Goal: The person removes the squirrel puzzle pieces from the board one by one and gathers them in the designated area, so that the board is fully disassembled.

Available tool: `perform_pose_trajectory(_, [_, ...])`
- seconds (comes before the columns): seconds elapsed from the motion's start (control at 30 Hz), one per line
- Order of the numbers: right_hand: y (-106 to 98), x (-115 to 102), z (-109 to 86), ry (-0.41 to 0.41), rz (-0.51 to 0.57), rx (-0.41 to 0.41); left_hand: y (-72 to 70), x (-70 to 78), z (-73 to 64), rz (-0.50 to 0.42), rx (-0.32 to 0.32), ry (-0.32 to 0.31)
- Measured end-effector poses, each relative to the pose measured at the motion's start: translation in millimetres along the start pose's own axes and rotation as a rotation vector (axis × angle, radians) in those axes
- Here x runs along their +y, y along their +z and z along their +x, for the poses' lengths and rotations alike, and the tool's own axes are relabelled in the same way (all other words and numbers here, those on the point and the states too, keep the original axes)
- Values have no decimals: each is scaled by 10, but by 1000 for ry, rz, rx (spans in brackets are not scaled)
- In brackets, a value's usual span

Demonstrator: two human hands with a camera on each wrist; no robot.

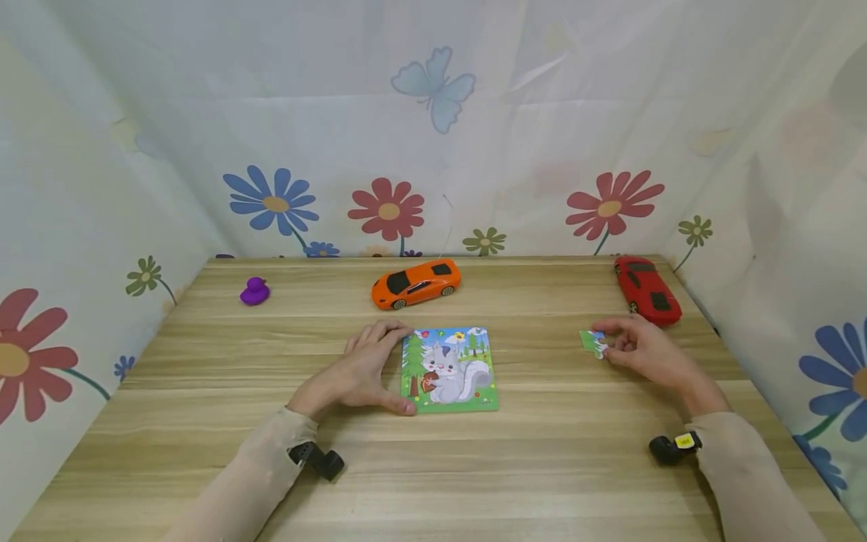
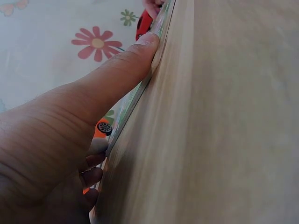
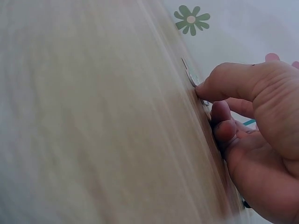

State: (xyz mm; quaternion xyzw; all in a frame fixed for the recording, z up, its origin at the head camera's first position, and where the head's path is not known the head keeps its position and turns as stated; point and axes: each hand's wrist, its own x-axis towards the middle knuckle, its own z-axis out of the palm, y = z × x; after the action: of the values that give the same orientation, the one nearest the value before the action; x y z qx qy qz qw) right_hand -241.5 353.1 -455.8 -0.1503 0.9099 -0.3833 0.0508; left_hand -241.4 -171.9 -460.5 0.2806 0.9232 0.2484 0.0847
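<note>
Head view: outspread left hand (image 1: 367,369) grips puzzle (image 1: 452,370); right hand (image 1: 643,352) pinches 1 piece (image 1: 591,342).

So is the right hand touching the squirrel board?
No, the right hand is at a small piece, with bare table between it and the squirrel board.

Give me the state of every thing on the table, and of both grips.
Squirrel board: flat, picture side up.
Picture piece: apart from the squirrel board.
Left grip: holding the squirrel board by its left side.
Right grip: pinching the picture piece.
Orange car: upright, front toward the left.
Red car: upright.
Purple duck: upright, untouched.
</note>
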Motion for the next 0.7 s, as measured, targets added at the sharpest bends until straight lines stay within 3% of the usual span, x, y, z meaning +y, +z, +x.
perform_pose_trajectory(0.7, [7,13,-13,70,25,4,19,-14,-1,0,3,-3])
